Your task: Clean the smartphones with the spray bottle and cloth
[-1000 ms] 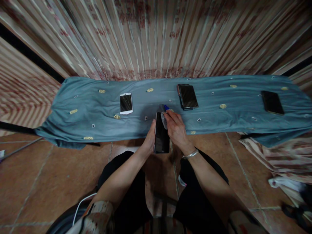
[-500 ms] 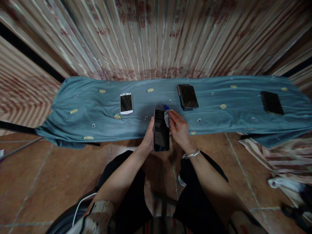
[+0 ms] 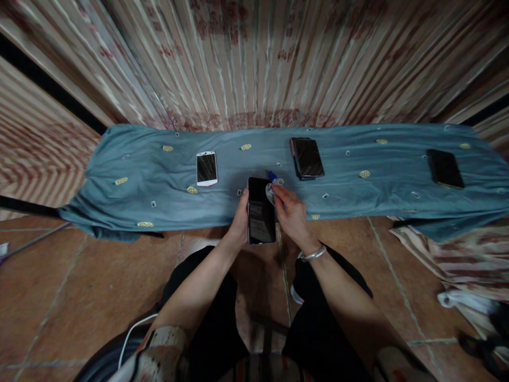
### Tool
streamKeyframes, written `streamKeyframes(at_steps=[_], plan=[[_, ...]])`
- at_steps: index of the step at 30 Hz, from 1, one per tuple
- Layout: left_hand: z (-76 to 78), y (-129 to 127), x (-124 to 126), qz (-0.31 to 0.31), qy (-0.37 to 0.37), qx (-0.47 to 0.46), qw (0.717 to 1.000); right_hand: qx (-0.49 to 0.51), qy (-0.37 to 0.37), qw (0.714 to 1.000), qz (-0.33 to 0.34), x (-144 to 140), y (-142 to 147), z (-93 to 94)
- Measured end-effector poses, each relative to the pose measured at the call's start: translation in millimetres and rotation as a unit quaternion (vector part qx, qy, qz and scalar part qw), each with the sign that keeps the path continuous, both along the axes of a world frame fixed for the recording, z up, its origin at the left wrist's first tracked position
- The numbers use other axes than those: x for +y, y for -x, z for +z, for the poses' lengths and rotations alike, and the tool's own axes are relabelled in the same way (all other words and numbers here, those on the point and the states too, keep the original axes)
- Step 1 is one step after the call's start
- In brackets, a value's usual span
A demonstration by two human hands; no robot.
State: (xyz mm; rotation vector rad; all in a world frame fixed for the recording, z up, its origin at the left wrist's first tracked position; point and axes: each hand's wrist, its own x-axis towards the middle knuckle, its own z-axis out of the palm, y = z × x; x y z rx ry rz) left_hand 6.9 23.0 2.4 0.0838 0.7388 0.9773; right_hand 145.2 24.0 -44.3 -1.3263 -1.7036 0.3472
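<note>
Left hand point(image 3: 239, 223) closed around the left edge of a black smartphone point(image 3: 261, 211), screen up, held just off the near edge of the worktop point(image 3: 159, 180), about its middle. Right hand point(image 3: 292, 215) pinches a small white wipe point(image 3: 271, 192) against the phone's top right corner; a blue-tipped item point(image 3: 272, 174) lies just beyond it on the cloth.

Wiping would go best, I judge, with the left grip firm at the edges only, fingers off the glass, and the wipe drawn in straight passes from the top down.

Left to right on the blue-grey cloth: white phone point(image 3: 207, 168) left of centre, dark phone point(image 3: 306, 157) toward the far edge right of centre, another dark phone point(image 3: 445, 167) near the right end. All well apart from the hands; nothing blocks the work. Silver bangle point(image 3: 312, 254) on the right wrist.
</note>
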Motion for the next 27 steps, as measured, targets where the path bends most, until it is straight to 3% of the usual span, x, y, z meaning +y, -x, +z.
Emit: streamKeyframes(at_steps=[5, 12, 27], plan=[[-6.5, 3, 4, 0.009, 0.004, 0.032, 0.999, -0.006, 0.005, 1.000, 0.011, -5, 1, 3.0], [-3.0, 6, 6, 0.008, -0.001, 0.066, 0.998, -0.012, 0.010, 1.000, 0.024, -13, 3, 3.6], [8.5, 10, 10, -0.013, 0.011, 0.028, 0.999, -0.016, -0.005, 0.999, 0.044, -24, 7, 3.9]])
